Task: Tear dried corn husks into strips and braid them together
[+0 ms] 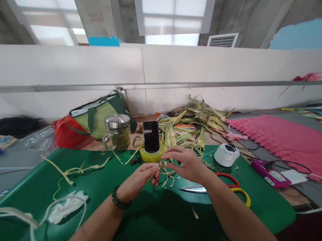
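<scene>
Between my hands is a small bundle of corn husk strips [169,176], its loose ends splayed out over the green mat [102,189]. My left hand [144,174], with a beaded bracelet on the wrist, pinches the bundle. Bent over it from the right, my right hand [184,161] has its thumb and fingers apart beside the strips; whether a fingertip touches one is hard to see. Just behind stands a phone [151,136] on a yellow roll of tape [151,157]. Scissors [197,189] with red and yellow handles lie partly under my right forearm.
A pile of corn husks [199,117] lies at the back. A glass jar mug [121,138] and a green bag [101,113] stand back left. To the right are a white object [226,154], a purple power strip [271,173] and pink cloth [282,139]. White cable [16,213] crosses front left.
</scene>
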Motion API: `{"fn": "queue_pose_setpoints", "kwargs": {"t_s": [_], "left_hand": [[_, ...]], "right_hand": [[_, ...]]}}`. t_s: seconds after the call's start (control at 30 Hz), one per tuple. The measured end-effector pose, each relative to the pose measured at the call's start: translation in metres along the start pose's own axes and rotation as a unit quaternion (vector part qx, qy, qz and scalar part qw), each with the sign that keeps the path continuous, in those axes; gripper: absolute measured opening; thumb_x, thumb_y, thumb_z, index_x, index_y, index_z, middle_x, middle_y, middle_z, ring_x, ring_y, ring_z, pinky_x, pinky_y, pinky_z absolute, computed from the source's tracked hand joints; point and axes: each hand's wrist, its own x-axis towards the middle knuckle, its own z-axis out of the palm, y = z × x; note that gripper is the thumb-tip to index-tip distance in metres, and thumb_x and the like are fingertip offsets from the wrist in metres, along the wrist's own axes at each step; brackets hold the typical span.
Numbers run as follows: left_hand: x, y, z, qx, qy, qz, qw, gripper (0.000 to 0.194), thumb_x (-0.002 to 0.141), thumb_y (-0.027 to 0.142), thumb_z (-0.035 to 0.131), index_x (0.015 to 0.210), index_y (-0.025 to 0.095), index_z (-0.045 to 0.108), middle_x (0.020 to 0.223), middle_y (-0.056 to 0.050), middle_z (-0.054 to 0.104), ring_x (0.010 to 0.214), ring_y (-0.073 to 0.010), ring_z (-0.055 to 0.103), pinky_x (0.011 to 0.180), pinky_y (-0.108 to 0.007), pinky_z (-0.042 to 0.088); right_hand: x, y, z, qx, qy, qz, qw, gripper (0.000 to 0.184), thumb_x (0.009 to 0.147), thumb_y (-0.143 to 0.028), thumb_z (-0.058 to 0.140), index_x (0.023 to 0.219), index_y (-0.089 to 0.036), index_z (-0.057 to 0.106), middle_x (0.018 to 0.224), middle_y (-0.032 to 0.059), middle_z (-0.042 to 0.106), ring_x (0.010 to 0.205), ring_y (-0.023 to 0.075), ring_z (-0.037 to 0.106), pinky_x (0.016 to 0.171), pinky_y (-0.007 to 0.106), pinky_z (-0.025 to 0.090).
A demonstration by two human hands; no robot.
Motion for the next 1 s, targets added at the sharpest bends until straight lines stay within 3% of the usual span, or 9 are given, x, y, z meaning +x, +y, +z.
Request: {"fn": "queue_pose_setpoints", "kwargs": {"t_s": [0.07,0.2,0.33,0.43,0.53,0.67,0.8,1.0], "left_hand": [[0.000,0.002,0.001,0.016,-0.011,-0.003,1.000,0.042,0.077,0.051,0.055,0.054,0.016,0.052,0.050,0.001,0.045,0.054,-0.0121,0.046,0.059,-0.025,0.038],[-0.002,0.006,0.001,-0.004,0.012,0.006,1.000,0.044,0.083,0.050,0.044,0.062,0.015,0.060,0.054,-0.003,0.055,0.059,-0.0151,0.053,0.066,-0.027,0.042],[-0.002,0.007,-0.003,-0.078,0.075,0.041,0.993,0.018,0.073,0.023,0.054,0.084,0.016,0.065,0.079,-0.004,0.065,0.076,-0.0177,0.059,0.074,-0.029,0.045],[-0.003,0.007,-0.006,-0.083,0.046,0.058,0.994,0.036,0.060,0.007,0.051,0.091,0.018,0.066,0.096,-0.005,0.065,0.095,-0.0210,0.059,0.087,-0.032,0.043],[-0.005,0.009,-0.008,-0.005,0.052,0.091,0.995,0.045,0.057,0.004,0.050,0.096,0.019,0.066,0.101,-0.004,0.066,0.102,-0.0223,0.056,0.091,-0.031,0.041],[-0.008,0.011,-0.009,0.108,0.058,0.098,0.988,0.034,0.063,0.010,0.059,0.095,0.018,0.068,0.102,-0.005,0.067,0.101,-0.0237,0.056,0.091,-0.031,0.040],[-0.007,0.010,-0.008,0.069,0.073,0.075,0.992,0.023,0.073,0.025,0.059,0.090,0.016,0.070,0.094,-0.007,0.069,0.094,-0.0237,0.059,0.085,-0.032,0.043],[0.002,0.003,-0.006,0.007,0.074,0.030,0.997,0.023,0.069,0.034,0.071,0.078,0.013,0.072,0.073,-0.005,0.068,0.073,-0.0169,0.060,0.073,-0.026,0.044]], "right_hand": [[0.000,0.002,0.005,-0.046,-0.022,-0.031,0.998,0.016,0.082,-0.018,0.058,0.094,-0.019,0.069,0.092,0.0066,0.070,0.082,0.0156,0.064,0.069,0.023,0.047],[-0.001,0.008,0.013,-0.048,-0.012,-0.011,0.999,0.014,0.082,-0.017,0.059,0.089,-0.019,0.071,0.079,0.0038,0.073,0.071,0.0144,0.066,0.063,0.021,0.046],[0.000,0.009,0.014,-0.018,0.008,0.003,1.000,0.015,0.082,-0.016,0.059,0.089,-0.020,0.072,0.076,0.0026,0.072,0.067,0.0122,0.065,0.059,0.019,0.045],[0.000,0.007,0.012,-0.046,0.042,-0.018,0.998,0.015,0.081,-0.016,0.059,0.087,-0.019,0.072,0.077,0.0045,0.071,0.066,0.0125,0.064,0.058,0.020,0.044],[-0.001,0.004,0.010,-0.066,0.054,-0.026,0.996,0.013,0.081,-0.019,0.059,0.084,-0.019,0.072,0.074,0.0040,0.069,0.065,0.0120,0.062,0.058,0.020,0.043],[-0.002,-0.002,0.006,-0.092,0.024,-0.010,0.995,0.014,0.080,-0.020,0.059,0.078,-0.021,0.073,0.068,0.0022,0.067,0.060,0.0106,0.060,0.054,0.019,0.039],[-0.003,-0.009,0.003,-0.114,-0.015,0.022,0.993,0.014,0.077,-0.021,0.060,0.070,-0.020,0.073,0.063,0.0018,0.066,0.058,0.0113,0.059,0.052,0.021,0.035],[-0.003,-0.017,0.001,-0.071,-0.014,0.029,0.997,0.013,0.075,-0.023,0.062,0.067,-0.021,0.072,0.058,0.0003,0.065,0.053,0.0098,0.055,0.051,0.020,0.033]]}}
